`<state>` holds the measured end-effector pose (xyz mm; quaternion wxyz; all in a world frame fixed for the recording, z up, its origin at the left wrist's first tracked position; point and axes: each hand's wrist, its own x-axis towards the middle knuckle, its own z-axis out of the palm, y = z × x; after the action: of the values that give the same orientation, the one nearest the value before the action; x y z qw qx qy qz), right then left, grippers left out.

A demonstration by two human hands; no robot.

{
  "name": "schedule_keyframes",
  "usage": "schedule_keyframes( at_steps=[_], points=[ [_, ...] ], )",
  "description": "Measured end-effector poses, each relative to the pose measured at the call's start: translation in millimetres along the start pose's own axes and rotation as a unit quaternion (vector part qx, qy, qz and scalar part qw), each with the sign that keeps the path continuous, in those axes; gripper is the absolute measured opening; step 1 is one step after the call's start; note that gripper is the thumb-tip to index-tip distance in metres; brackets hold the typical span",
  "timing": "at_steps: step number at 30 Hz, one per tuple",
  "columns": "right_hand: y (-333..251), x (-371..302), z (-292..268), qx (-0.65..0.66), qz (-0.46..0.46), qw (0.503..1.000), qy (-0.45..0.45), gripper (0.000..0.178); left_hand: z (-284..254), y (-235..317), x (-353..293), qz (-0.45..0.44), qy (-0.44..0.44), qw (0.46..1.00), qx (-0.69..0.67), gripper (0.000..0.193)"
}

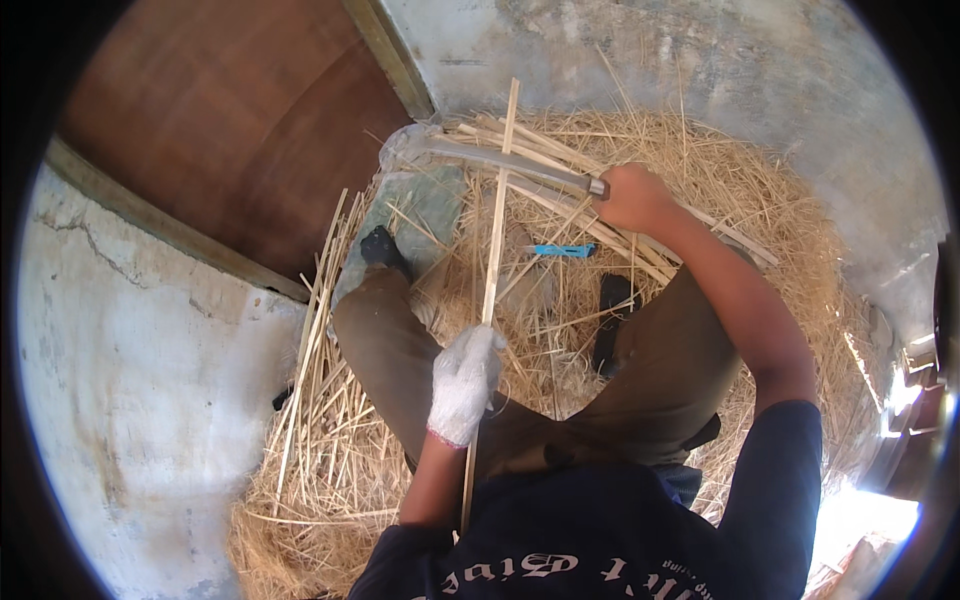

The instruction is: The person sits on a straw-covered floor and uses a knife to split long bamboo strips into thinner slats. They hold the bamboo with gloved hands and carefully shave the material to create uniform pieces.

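My left hand, in a white knitted glove, is closed round a long pale bamboo strip. The strip stretches away from me and its near end runs back beside my left forearm. My bare right hand grips a long machete by its handle, which the fingers mostly hide. The blade points left and crosses the strip near its far end; whether it touches the strip I cannot tell. Below the blade, a blue utility knife lies on the shavings between my feet.
Thin bamboo shavings cover the floor around my legs. Split bamboo pieces lie beyond the machete, and thin strips lean at the left. A clear plastic bag sits near the blade tip. A brown door and pale walls stand close by.
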<state>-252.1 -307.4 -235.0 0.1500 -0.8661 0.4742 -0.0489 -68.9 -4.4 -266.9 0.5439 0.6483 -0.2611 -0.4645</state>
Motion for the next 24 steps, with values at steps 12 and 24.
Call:
schedule_keyframes(
  at_steps=[12,24],
  points=[
    [4,6,-3,0.048,0.075,0.996,0.031,0.024,5,1,-4,0.007,-0.003,1.000,0.013,0.031],
    [8,9,-13,0.037,0.076,0.996,0.032,0.027,8,2,-3,-0.005,-0.005,1.000,0.009,0.040]
  ],
)
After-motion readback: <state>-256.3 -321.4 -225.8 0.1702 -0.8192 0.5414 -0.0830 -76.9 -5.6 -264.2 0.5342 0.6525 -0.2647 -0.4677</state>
